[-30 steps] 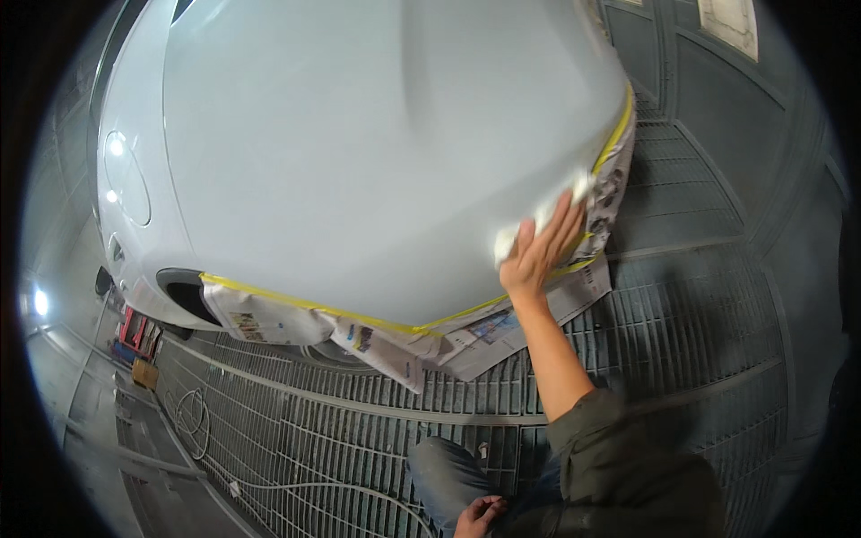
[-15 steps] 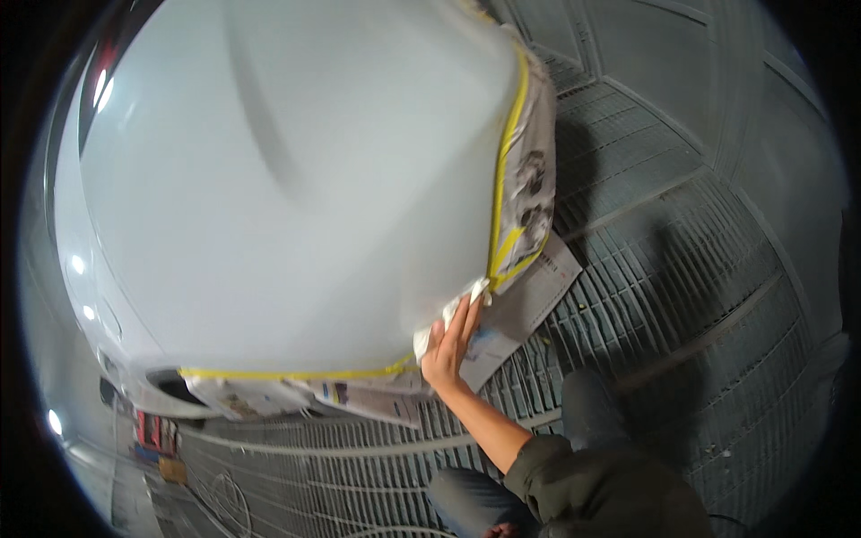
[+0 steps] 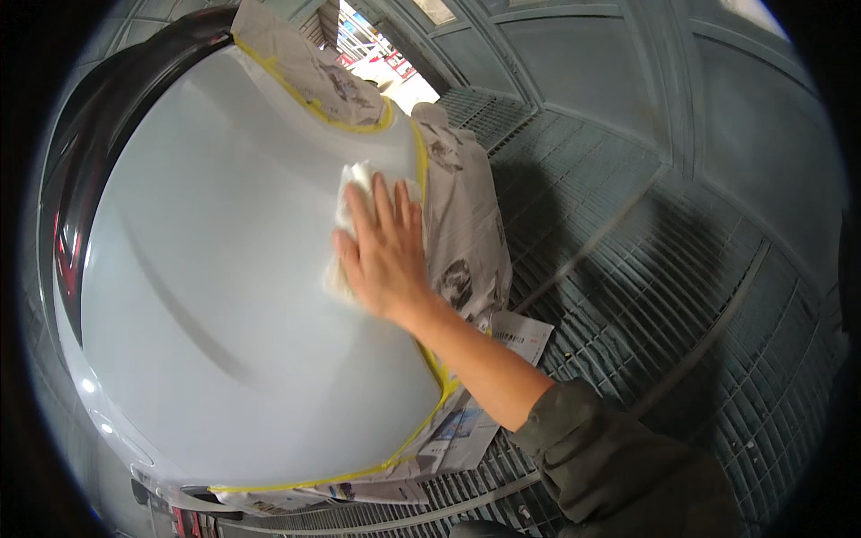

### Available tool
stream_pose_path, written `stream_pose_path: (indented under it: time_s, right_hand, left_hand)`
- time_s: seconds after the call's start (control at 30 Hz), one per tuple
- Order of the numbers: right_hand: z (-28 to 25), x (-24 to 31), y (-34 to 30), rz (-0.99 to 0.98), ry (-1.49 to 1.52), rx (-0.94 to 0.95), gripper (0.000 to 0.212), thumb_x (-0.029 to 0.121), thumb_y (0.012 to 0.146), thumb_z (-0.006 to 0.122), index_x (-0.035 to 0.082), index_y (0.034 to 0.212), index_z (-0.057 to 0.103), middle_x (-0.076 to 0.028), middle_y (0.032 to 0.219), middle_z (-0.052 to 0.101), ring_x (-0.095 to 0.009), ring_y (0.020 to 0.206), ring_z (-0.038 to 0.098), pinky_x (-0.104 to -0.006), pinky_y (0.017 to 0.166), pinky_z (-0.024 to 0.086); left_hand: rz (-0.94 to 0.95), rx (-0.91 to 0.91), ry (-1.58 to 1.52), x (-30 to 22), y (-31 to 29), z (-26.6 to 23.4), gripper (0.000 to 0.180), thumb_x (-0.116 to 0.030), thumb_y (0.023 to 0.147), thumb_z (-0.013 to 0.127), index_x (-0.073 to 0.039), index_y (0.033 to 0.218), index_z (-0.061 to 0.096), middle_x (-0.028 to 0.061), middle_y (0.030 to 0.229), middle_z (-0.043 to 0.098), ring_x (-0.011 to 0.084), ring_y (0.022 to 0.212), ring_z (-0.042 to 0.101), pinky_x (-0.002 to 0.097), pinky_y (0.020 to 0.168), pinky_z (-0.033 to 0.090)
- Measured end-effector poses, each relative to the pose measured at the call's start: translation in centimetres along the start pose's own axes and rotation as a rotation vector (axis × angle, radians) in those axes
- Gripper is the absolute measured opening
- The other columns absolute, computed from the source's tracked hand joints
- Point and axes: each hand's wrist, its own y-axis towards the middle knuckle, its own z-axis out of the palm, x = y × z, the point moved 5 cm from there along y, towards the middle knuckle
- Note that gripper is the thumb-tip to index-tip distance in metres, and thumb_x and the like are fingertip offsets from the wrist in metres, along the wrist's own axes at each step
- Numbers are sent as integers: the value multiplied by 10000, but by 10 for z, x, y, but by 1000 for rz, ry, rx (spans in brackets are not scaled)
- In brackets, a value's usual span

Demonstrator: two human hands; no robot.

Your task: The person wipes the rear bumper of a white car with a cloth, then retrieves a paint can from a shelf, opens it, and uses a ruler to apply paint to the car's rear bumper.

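Under the right hand's [image 3: 387, 266] fingers [image 3: 384, 202] lies white cloth [image 3: 343, 212].

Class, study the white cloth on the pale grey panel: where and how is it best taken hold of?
Probably by the upper end of the white cloth, pinched from the upper left: that rumpled end juts past the fingers, while the right hand covers the middle against the pale grey panel and its forearm enters from the lower right.

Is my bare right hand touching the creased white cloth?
Touching. The head view shows the bare right hand spread over the creased white cloth, with no gap visible between them.
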Motion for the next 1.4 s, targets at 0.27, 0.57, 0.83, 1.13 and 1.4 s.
stream_pose_path:
  time_s: [0.27, 0.57, 0.83, 1.13, 1.4]
  right_hand:
    - [38, -143, 148, 402, 150, 301, 660, 396, 1069, 261, -61, 1515, 428, -312, 1591, 372, -404, 1514, 334, -490, 1259, 245]
    - [116, -215, 226, 442, 259, 533, 578, 298, 1011, 318, -109, 1312, 597, -356, 1425, 540, -472, 1375, 499, -485, 1142, 389]
    - [88, -228, 242, 382, 56, 517, 565, 297, 1039, 305, -108, 1317, 585, -365, 1348, 578, -511, 1301, 542, -515, 1109, 409]
    - [18, -84, 78, -18, -69, 426, 705, 383, 1081, 278, -84, 1601, 192, -299, 1683, 138, -454, 1559, 170, -513, 1290, 156]
    - [32, 16, 149, -378, 238, 114, 679, 345, 1073, 386, -87, 1579, 248, -302, 1657, 224, -486, 1532, 218, -532, 1273, 184]
  left_hand:
    - [-74, -46, 28, -44, 9, 34, 389, -301, 1054, 629, -29, 1330, 600, 166, 1200, 693, 300, 1106, 693, 487, 929, 564]
    - [-24, -29, -91, -79, 6, 56, 397, -315, 1052, 629, -33, 1330, 601, 170, 1201, 691, 302, 1112, 690, 491, 928, 564]
    - [37, 6, -103, -89, 11, 64, 403, -327, 1051, 629, -37, 1329, 602, 175, 1201, 690, 304, 1118, 687, 495, 928, 564]
    - [91, 39, -107, -74, -4, 66, 411, -341, 1049, 630, -41, 1329, 602, 179, 1201, 688, 307, 1124, 684, 499, 928, 563]
    - [118, 54, -130, -49, -31, 52, 418, -353, 1048, 630, -44, 1328, 603, 183, 1202, 686, 309, 1129, 681, 502, 928, 563]
